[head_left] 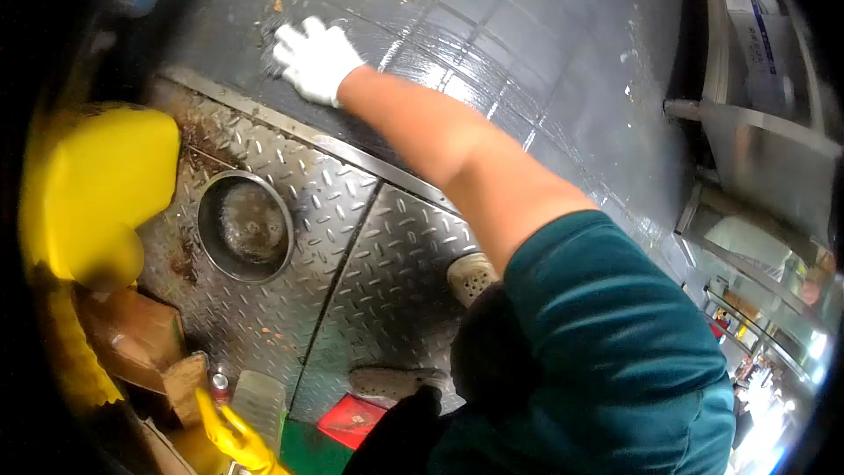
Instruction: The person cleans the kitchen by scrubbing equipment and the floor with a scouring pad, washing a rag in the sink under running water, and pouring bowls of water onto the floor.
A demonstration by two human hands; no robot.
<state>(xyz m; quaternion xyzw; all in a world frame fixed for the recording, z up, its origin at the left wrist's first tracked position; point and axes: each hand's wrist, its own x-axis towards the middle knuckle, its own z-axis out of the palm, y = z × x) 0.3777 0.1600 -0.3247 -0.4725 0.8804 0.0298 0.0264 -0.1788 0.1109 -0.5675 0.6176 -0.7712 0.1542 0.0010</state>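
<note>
My right hand wears a white glove and reaches far out at the upper left. Its fingers are spread over the wet dark tiled floor, and nothing shows in its grasp. The bare forearm runs back to a dark green sleeve. A round metal-rimmed opening or pot, with murky contents, is below the hand in the diamond-plate floor area. At the lower left is a yellow rubber glove; no arm can be made out in it. My left hand is not identifiable in view.
Yellow containers and an open cardboard box stand at the left. A metal strip separates tiles from diamond plate. My shoes are below centre, near a red object. Metal shelving lines the right.
</note>
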